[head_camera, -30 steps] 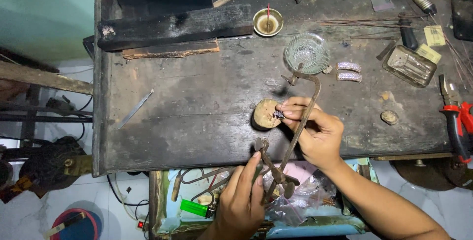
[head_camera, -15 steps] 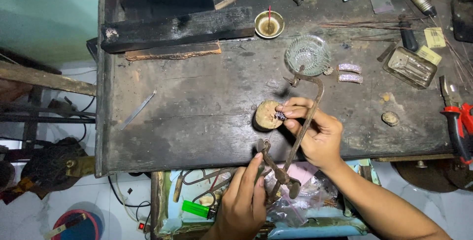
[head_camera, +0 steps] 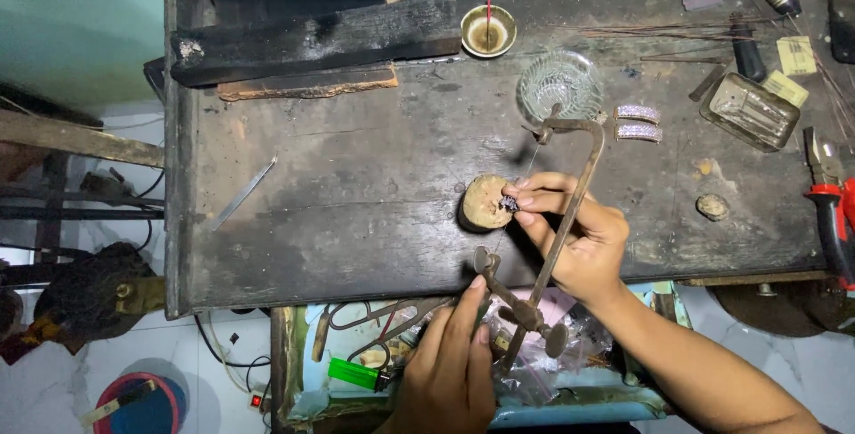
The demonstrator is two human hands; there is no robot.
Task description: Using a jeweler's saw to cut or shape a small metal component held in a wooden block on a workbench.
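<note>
Right hand (head_camera: 583, 243) fingertips pinch a small dark piece (head_camera: 509, 204) against a round wooden block (head_camera: 484, 202) near the workbench's (head_camera: 356, 185) front edge. Left hand (head_camera: 448, 363) closes around the handle end of a jeweller's saw (head_camera: 552, 220), its frame running from below the bench edge up and away toward a glass dish (head_camera: 559, 83). The dark, worn benchtop lies open to the left; pliers (head_camera: 833, 211) sit at the right edge.

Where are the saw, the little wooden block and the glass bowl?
Saw (head_camera: 570, 220): head view, on the metal frame's long side bar.
Wooden block (head_camera: 481, 204): head view, on its round pale top.
Glass bowl (head_camera: 559, 85): head view, on its ribbed clear middle.
</note>
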